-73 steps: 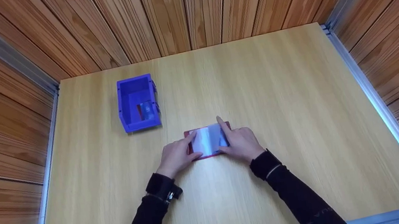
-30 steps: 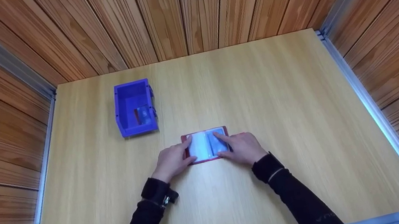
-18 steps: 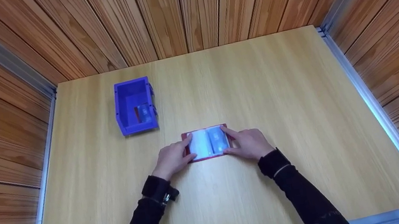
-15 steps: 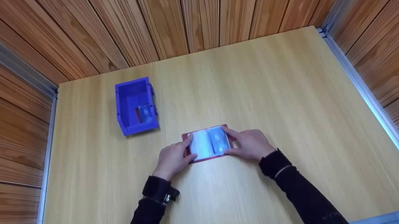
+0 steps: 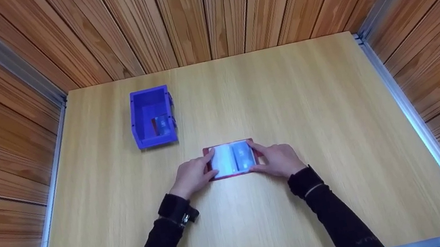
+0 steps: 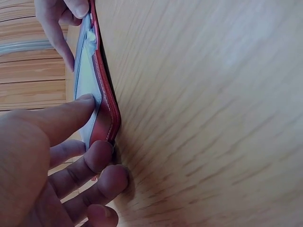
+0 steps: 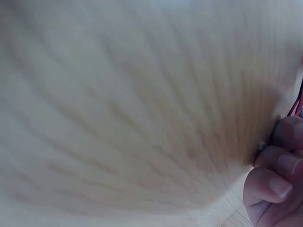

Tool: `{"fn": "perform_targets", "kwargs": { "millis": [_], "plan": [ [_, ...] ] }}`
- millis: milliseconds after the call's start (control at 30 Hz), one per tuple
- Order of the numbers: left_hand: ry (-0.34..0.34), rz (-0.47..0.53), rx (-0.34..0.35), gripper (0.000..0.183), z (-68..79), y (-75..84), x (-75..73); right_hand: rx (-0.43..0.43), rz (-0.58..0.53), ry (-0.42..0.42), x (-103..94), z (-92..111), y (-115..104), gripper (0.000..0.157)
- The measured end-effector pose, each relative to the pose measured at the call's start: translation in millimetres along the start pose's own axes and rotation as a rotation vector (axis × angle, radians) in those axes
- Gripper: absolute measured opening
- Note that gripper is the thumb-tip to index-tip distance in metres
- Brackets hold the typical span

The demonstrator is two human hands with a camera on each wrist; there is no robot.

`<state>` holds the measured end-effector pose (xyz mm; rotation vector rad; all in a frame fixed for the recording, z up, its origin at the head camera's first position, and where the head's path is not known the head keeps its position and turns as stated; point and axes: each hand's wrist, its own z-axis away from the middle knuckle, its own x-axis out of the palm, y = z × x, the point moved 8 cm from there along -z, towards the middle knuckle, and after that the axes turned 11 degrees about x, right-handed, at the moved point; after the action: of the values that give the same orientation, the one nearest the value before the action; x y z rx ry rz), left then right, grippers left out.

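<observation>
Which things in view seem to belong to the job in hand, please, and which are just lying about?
Apparently in use: red-covered card holder, held open; its translucent sleeves.

Apparently just lying about, untouched: purple-blue storage bin; blue-and-red item inside it, too small to identify.

A pale wooden tabletop [image 5: 325, 125] with fine straight grain, its surface a light yellow-brown. Toward its far left side stands a blue-purple plastic bin [image 5: 157, 140], its open top facing up. Nearer the front, around the middle, a small red-covered holder [image 5: 225, 160] rests spread open, its shiny clear sleeves upward, well apart from the bin.
</observation>
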<state>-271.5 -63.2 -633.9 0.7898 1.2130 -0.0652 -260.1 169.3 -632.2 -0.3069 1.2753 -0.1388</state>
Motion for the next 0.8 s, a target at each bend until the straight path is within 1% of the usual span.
{"fn": "perform_targets", "kwargs": {
  "millis": [367,567,800],
  "plan": [
    [0.011,-0.004,0.013,0.067,-0.7,1.7,-0.7,0.008,0.000,-0.016,-0.9,-0.7,0.6,0.089],
    [-0.007,-0.018,0.005,0.068,-2.1,0.5,0.7,-0.002,0.009,-0.008,-1.6,-0.3,-0.2,0.089],
    [-0.008,-0.031,-0.005,0.067,-1.4,1.4,0.0,-0.011,0.007,-0.002,-1.8,-0.5,-1.6,0.088]
  ]
}}
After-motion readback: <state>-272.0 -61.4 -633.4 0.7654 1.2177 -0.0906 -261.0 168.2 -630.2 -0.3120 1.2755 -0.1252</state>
